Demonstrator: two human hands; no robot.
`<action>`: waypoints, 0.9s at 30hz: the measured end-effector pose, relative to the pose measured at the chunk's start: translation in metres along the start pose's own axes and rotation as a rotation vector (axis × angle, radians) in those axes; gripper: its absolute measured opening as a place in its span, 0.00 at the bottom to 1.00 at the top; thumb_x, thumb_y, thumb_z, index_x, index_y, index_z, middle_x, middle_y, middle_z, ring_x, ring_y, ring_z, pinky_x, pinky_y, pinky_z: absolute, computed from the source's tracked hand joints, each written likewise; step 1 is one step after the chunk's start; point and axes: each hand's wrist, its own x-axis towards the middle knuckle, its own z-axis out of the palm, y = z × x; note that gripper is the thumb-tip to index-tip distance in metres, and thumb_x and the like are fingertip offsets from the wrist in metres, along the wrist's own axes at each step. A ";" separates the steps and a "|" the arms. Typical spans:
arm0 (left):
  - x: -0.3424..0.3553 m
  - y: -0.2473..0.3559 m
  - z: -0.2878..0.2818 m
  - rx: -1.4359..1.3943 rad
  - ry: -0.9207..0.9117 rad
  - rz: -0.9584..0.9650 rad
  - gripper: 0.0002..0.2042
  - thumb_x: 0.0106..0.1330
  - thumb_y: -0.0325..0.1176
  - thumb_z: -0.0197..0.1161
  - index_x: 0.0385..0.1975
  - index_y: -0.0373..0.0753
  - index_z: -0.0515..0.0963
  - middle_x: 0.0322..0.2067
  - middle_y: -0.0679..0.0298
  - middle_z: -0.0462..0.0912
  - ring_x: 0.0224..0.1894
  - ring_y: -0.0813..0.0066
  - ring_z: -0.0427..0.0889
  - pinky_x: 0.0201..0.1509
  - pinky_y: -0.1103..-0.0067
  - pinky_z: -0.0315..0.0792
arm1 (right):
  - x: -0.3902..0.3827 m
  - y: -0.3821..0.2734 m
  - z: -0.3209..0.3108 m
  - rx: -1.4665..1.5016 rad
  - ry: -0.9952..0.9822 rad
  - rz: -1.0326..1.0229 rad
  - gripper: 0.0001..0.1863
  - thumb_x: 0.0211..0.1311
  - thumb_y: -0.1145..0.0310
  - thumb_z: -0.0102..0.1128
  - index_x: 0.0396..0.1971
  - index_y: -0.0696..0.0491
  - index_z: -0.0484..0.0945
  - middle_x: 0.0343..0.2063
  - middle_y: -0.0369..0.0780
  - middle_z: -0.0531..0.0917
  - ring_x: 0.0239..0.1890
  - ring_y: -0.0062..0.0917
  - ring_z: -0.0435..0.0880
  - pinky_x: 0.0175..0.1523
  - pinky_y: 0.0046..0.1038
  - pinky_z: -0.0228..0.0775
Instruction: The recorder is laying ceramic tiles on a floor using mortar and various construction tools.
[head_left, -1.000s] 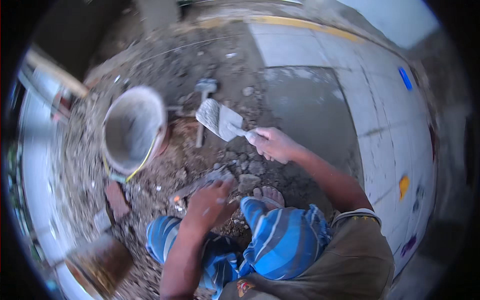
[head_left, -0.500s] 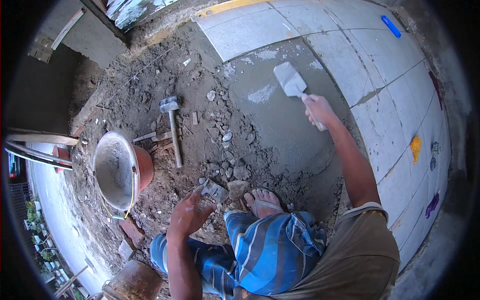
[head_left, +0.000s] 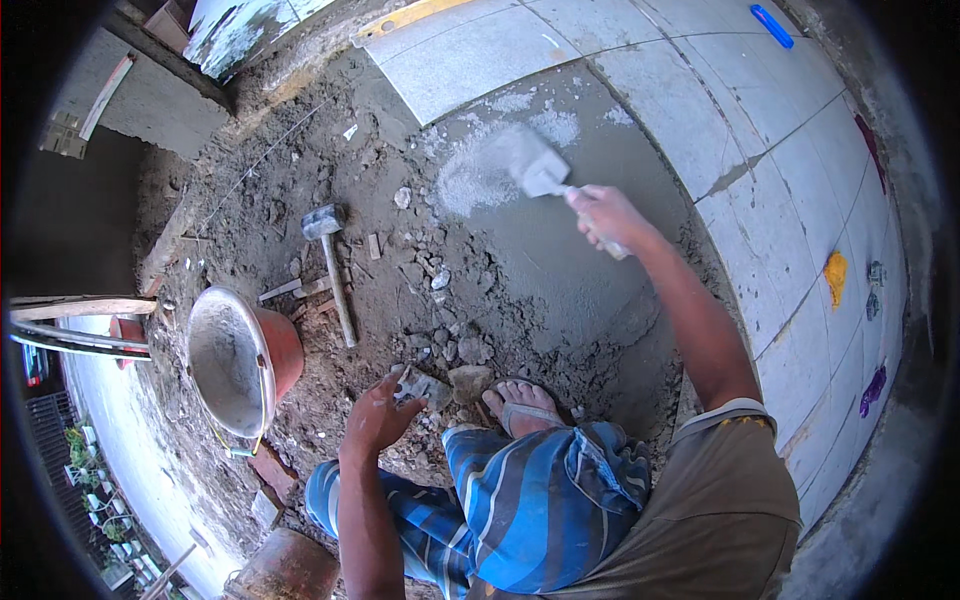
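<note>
My right hand [head_left: 606, 218] is closed round the handle of a trowel [head_left: 543, 173], whose blade is over the smooth grey mortar bed [head_left: 590, 290]. Pale dry powder [head_left: 465, 180] lies on the mortar to the left of the blade, which is smeared by motion. Low at the left, my left hand [head_left: 376, 418] holds nothing, its thumb and fingers apart. It hovers beside a broken grey chunk [head_left: 425, 388] near my sandalled foot [head_left: 528, 402].
Laid pale tiles [head_left: 780, 240] border the mortar at the right and far side. On the rubble to the left lie a mallet [head_left: 323, 221] and an orange bucket [head_left: 285, 352] with a pale grey inside. A yellow level [head_left: 420, 18] lies along the far tile edge.
The trowel has swept left across the mortar with my right hand, and the patch of pale powder is wider. My left hand has barely moved. The whole view has shifted slightly.
</note>
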 end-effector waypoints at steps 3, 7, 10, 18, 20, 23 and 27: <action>-0.001 0.000 0.000 -0.010 0.006 0.020 0.37 0.65 0.53 0.73 0.70 0.42 0.72 0.56 0.47 0.85 0.55 0.52 0.86 0.59 0.62 0.79 | -0.010 0.017 -0.040 0.035 0.099 0.027 0.23 0.78 0.48 0.55 0.51 0.55 0.79 0.24 0.34 0.77 0.18 0.17 0.74 0.21 0.26 0.68; 0.002 0.015 -0.012 0.003 -0.006 0.037 0.37 0.65 0.52 0.73 0.70 0.41 0.72 0.56 0.48 0.85 0.57 0.52 0.86 0.61 0.62 0.78 | -0.036 0.036 -0.075 -0.096 0.198 0.022 0.22 0.77 0.47 0.55 0.46 0.54 0.79 0.24 0.33 0.77 0.18 0.16 0.74 0.21 0.25 0.67; 0.007 0.025 -0.012 -0.006 -0.029 0.033 0.35 0.65 0.51 0.71 0.68 0.38 0.73 0.55 0.44 0.85 0.59 0.45 0.83 0.63 0.61 0.76 | -0.065 0.052 -0.069 -0.045 0.252 0.069 0.22 0.78 0.47 0.54 0.45 0.54 0.79 0.23 0.32 0.77 0.19 0.15 0.74 0.21 0.25 0.67; 0.009 0.014 -0.008 0.008 -0.012 0.016 0.36 0.64 0.52 0.72 0.68 0.41 0.73 0.55 0.47 0.85 0.58 0.47 0.84 0.62 0.62 0.77 | -0.104 0.048 -0.028 -0.071 0.008 0.099 0.23 0.80 0.50 0.53 0.54 0.56 0.78 0.24 0.32 0.77 0.19 0.16 0.74 0.24 0.24 0.68; 0.011 0.018 -0.008 -0.010 -0.021 0.000 0.35 0.64 0.51 0.73 0.68 0.41 0.73 0.55 0.47 0.86 0.58 0.47 0.84 0.62 0.62 0.77 | -0.093 0.051 -0.037 -0.040 0.022 0.073 0.24 0.80 0.49 0.52 0.56 0.56 0.78 0.25 0.33 0.77 0.19 0.16 0.75 0.23 0.25 0.69; 0.013 0.022 -0.006 -0.003 0.009 0.060 0.35 0.63 0.50 0.73 0.68 0.40 0.73 0.54 0.46 0.86 0.56 0.49 0.85 0.60 0.61 0.78 | -0.071 0.057 -0.060 0.088 0.207 0.083 0.24 0.80 0.49 0.52 0.53 0.56 0.78 0.25 0.34 0.77 0.19 0.17 0.75 0.23 0.25 0.69; -0.001 0.015 -0.013 -0.065 0.049 0.080 0.35 0.64 0.48 0.74 0.69 0.39 0.72 0.55 0.46 0.85 0.53 0.51 0.87 0.58 0.62 0.80 | -0.062 0.069 -0.072 0.100 0.236 0.110 0.23 0.79 0.48 0.53 0.52 0.55 0.78 0.25 0.34 0.77 0.19 0.17 0.75 0.22 0.26 0.69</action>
